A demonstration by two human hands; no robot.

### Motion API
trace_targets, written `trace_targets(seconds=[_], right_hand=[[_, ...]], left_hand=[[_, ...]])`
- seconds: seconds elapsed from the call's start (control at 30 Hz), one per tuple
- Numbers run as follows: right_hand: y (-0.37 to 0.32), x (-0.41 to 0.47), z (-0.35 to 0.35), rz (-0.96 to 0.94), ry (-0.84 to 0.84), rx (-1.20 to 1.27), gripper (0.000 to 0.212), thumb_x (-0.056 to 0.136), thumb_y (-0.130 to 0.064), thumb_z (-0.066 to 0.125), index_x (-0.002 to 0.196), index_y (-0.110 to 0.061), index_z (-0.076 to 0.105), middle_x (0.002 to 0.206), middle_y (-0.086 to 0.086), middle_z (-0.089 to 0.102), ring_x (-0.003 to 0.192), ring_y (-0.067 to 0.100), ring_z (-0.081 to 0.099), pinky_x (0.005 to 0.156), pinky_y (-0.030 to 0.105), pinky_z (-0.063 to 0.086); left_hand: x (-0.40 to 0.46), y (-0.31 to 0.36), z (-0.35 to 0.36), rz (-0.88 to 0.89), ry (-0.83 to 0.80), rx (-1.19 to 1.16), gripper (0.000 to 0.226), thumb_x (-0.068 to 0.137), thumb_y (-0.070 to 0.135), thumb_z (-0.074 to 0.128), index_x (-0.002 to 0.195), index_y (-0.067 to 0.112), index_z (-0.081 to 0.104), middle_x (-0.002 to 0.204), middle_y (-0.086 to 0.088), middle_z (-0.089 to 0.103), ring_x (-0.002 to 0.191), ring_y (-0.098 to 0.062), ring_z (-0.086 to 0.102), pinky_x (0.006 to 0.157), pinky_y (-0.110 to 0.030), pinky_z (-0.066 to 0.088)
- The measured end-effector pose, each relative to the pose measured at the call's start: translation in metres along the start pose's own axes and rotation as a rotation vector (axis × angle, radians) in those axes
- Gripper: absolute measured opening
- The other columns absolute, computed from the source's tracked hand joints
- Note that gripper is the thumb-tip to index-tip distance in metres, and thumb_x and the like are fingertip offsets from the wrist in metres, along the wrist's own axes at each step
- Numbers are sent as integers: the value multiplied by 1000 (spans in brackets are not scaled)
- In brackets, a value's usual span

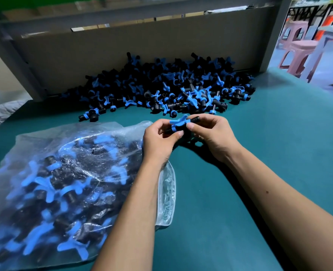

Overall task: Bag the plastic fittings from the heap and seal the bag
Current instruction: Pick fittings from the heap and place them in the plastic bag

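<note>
Both grips pinch one black plastic fitting with a blue winged handle (182, 124), left hand (158, 139) and right hand (213, 136), just right of the clear plastic bag (67, 173). Bag mouth lies slack; a careless toss could miss onto the green surface (279, 153).

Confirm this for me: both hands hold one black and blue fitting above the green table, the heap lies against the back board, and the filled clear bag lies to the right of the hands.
One thing is wrong: the bag's side. In the head view the filled clear bag lies to the left of the hands, under the left forearm. The rest holds: the left hand and right hand hold one fitting above the green table, and the heap lies against the back board.
</note>
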State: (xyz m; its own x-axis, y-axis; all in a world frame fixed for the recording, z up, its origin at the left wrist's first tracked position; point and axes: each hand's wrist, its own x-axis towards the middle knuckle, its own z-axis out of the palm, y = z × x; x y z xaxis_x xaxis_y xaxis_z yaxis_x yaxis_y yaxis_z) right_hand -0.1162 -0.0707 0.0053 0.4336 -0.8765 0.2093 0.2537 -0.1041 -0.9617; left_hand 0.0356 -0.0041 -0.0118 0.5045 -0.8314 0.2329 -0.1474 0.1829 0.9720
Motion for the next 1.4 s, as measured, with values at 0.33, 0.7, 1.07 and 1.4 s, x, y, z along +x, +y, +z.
trace_targets(seconds=[0.33, 0.7, 1.07, 1.4], right_hand=[[4, 10, -7, 78, 316, 189, 8, 92, -14, 73, 99, -13, 73, 86, 0, 68, 71, 9, 60, 66, 23, 50], [8, 1, 9, -272, 119, -484, 25, 80, -18, 85, 95, -15, 65, 88, -5, 71, 80, 12, 69, 73, 22, 55], [-10, 6, -6, 305, 171, 818, 17, 104, -10, 49, 111, 4, 55, 97, 26, 71, 70, 17, 61, 60, 18, 56], [-5, 2, -3, 142, 97, 289, 18, 83, -3, 75, 96, -15, 73, 88, 4, 73, 69, 14, 64, 65, 22, 55]], left_hand=[[-2, 6, 3, -53, 80, -56, 18, 74, 31, 86, 73, 26, 69, 69, 0, 67, 68, -18, 64, 71, -36, 54], [-6, 22, 4, 14, 119, -62, 26, 79, 31, 87, 80, 13, 68, 75, -8, 72, 70, -16, 63, 72, -36, 52], [-12, 44, -16, 94, -138, 896, 84, 62, -13, 48, 126, 40, 56, 151, -1, 28, 145, -14, 9, 119, -38, 22], [-2, 81, -23, 75, 129, -23, 63, 77, -33, 32, 96, 18, 64, 119, 0, 69, 119, -6, 62, 111, -32, 48]])
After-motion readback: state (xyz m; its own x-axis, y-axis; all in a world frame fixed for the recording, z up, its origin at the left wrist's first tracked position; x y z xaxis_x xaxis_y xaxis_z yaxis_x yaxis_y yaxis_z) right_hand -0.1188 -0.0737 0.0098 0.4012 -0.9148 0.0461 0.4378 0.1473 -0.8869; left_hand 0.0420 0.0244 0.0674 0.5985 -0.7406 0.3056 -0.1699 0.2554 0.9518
